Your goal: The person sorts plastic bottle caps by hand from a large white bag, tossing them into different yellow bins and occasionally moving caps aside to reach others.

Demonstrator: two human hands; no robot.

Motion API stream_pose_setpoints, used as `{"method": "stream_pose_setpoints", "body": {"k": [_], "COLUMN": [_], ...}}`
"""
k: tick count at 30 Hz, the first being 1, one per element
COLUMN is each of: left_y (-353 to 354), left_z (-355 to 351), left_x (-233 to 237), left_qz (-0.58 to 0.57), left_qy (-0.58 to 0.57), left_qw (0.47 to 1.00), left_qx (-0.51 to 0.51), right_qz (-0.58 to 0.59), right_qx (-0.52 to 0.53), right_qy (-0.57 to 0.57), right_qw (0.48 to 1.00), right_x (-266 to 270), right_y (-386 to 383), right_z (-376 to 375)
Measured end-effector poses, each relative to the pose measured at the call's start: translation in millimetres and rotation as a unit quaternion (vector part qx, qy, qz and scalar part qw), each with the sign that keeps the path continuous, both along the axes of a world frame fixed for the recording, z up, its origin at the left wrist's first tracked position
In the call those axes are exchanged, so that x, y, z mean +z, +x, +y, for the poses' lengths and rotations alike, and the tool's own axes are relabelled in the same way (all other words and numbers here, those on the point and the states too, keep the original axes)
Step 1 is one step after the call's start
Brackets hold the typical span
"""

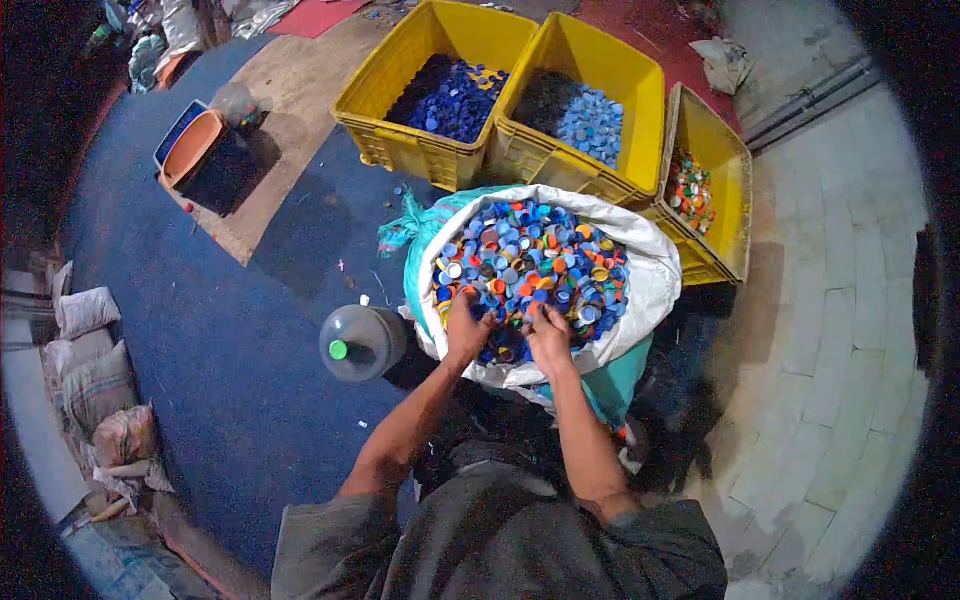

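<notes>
A white sack (655, 285) stands open in front of me, filled with mixed bottle caps (530, 255) in blue, orange, white and red. My left hand (466, 330) rests in the caps at the sack's near edge, fingers dug into the pile. My right hand (549, 335) is beside it, fingers curled among the caps. Whether either hand grips caps is hidden by the pile.
Three yellow crates stand behind the sack: one (400, 100) with dark blue caps, one (640, 90) with light blue caps, one (735, 170) with mixed orange caps. A clear jug with a green cap (360, 343) lies to the left. Stuffed sacks (95, 375) line the left wall.
</notes>
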State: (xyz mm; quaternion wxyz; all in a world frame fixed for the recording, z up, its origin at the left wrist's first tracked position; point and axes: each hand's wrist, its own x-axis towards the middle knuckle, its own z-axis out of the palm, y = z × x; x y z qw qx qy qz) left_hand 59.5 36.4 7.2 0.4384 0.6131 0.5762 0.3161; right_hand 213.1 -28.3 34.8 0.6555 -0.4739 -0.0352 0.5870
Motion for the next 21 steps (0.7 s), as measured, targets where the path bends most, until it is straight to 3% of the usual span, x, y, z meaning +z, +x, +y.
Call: {"method": "stream_pose_setpoints", "body": {"k": [3, 11, 15, 18, 19, 20, 21], "left_y": [9, 19, 20, 22, 25, 23, 22], "left_z": [4, 15, 17, 20, 17, 18, 20], "left_x": [1, -20, -8, -32, -33, -34, -40], "left_qz": [0.048, 0.146, 0.13, 0.052, 0.025, -0.09, -0.202], "left_qy": [0.042, 0.061, 0.078, 0.133, 0.082, -0.059, -0.196], "left_qw": [0.997, 0.982, 0.984, 0.987, 0.996, 0.994, 0.96], "left_qx": [-0.039, -0.101, -0.096, -0.072, -0.032, -0.02, -0.008], "right_qz": [0.154, 0.167, 0.184, 0.167, 0.175, 0.183, 0.189], "right_qx": [-0.026, -0.052, -0.062, -0.072, -0.07, -0.067, -0.063], "right_qy": [0.048, 0.053, 0.057, 0.056, 0.051, 0.046, 0.044], "right_qw": [0.987, 0.983, 0.979, 0.982, 0.981, 0.98, 0.979], "right_x": [8, 21, 16, 18, 19, 21, 24], "right_y": [3, 12, 23, 28, 29, 31, 35], "right_z": [-16, -42, -52, -55, -57, -60, -60]}}
